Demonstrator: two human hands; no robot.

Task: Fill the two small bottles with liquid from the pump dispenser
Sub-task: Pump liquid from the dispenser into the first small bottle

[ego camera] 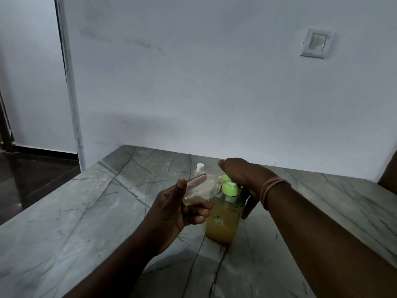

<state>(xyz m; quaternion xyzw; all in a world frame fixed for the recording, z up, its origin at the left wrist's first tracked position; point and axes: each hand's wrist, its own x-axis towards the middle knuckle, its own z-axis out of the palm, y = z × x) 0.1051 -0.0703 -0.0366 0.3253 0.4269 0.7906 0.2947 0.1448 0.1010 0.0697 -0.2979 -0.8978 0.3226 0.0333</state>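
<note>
Dim, bluish light with soft shadows on the wall (214, 82) and tabletop (86, 211), slight blur on the hands (171, 209), wide-angle bending at the frame edges.

No readable text (dispenser (222, 222) emblem blurred).

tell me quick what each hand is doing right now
Left hand: grips the small bottle, tilted to the pump's spout.
Right hand: fingers straight, pressing the pump dispenser head.

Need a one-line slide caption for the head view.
Left hand tilts a small clear bottle to the green pump dispenser under the right hand; capped second bottle behind.
</note>
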